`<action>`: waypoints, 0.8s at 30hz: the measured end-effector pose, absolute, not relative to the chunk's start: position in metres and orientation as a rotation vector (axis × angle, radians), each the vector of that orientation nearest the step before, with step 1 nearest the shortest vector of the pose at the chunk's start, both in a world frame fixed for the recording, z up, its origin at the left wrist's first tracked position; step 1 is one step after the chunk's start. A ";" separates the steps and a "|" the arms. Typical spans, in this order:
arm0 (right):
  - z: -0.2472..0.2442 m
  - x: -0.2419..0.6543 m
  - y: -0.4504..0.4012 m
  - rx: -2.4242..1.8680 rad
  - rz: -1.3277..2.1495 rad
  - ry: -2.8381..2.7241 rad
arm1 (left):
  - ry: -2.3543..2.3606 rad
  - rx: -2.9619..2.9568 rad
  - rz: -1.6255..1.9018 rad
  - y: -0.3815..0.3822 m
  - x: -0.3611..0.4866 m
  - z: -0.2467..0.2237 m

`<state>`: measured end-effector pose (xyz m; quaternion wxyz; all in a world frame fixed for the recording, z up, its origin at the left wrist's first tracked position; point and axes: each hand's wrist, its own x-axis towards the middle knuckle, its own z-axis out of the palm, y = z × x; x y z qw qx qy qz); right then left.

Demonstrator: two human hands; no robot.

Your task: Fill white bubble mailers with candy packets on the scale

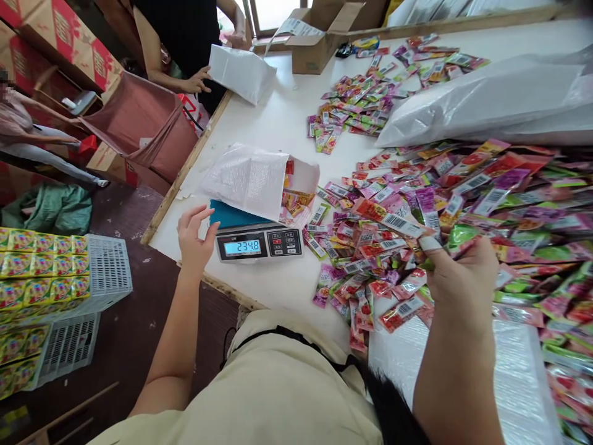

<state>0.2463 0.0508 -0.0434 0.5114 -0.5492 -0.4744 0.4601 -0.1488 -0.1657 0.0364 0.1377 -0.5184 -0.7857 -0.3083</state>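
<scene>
Head view: find left hand [194,238] raised at the near left corner of scale [259,245], reaching forward from the lower left with elbow bent and wrist nearly straight. Held open, with fingers curved and thumb spread apart from them. See right hand [466,278] reaching forward from the lower right, over packets [403,303] heaped on table [250,281], thumb pointing forward and to the left. Closed around green packet [462,237], with red packet [389,217] reaching to the thumb tip; cannot tell whether gripped too.

Find white padded bag [250,179] lying on the scale, mouth toward the heap, with more packets showing inside. Can read 234.8 on the display.

Cannot see the far fingertips of the right hand, hidden behind packets and thumb; cannot count the packets held. Cannot make out the bag's contents beyond the mouth, nor most of blue plate [234,214] beneath. Note large white bag [482,99] cut off at the right edge and right forearm cut off at the bottom. Across the table, see person [178,31] only in part, head out of view, with hands at another white bag [241,71].
</scene>
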 end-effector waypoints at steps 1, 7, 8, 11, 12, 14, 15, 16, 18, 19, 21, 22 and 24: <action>-0.042 0.250 0.050 -1.344 1.107 -1.099 | -2.275 -1.503 -0.887 -0.164 -0.148 0.037; -0.021 0.260 0.051 -1.596 0.514 -1.800 | -2.302 -1.515 -0.852 -0.159 -0.149 0.039; -0.016 0.248 0.050 -1.553 0.435 -1.869 | -2.282 -1.527 -0.859 -0.157 -0.149 0.038; -0.001 0.182 0.044 -1.228 0.646 -2.072 | -2.205 -1.586 -0.887 -0.146 -0.144 0.039; 0.002 0.155 0.043 -1.140 0.733 -2.168 | -2.186 -1.609 -0.890 -0.142 -0.142 0.040; 0.005 0.102 0.043 -1.083 0.754 -2.332 | -2.168 -1.648 -0.881 -0.136 -0.137 0.042; 0.005 0.080 0.044 -1.086 0.733 -2.398 | -2.165 -1.661 -0.874 -0.134 -0.135 0.043; 0.004 0.062 0.045 -1.104 0.708 -2.455 | -2.164 -1.667 -0.869 -0.133 -0.134 0.044; 0.000 0.042 0.048 -1.141 0.685 -2.542 | -2.151 -1.669 -0.878 -0.134 -0.135 0.044; -0.001 0.038 0.050 -1.153 0.680 -2.564 | -2.146 -1.667 -0.886 -0.137 -0.136 0.043; 0.001 0.045 0.052 -1.160 0.665 -2.559 | -2.157 -1.653 -0.890 -0.142 -0.139 0.041; 0.005 0.053 0.052 -1.155 0.653 -2.534 | -2.174 -1.639 -0.884 -0.145 -0.140 0.040; 0.016 0.078 0.051 -1.129 0.637 -2.456 | -2.221 -1.600 -0.864 -0.150 -0.142 0.039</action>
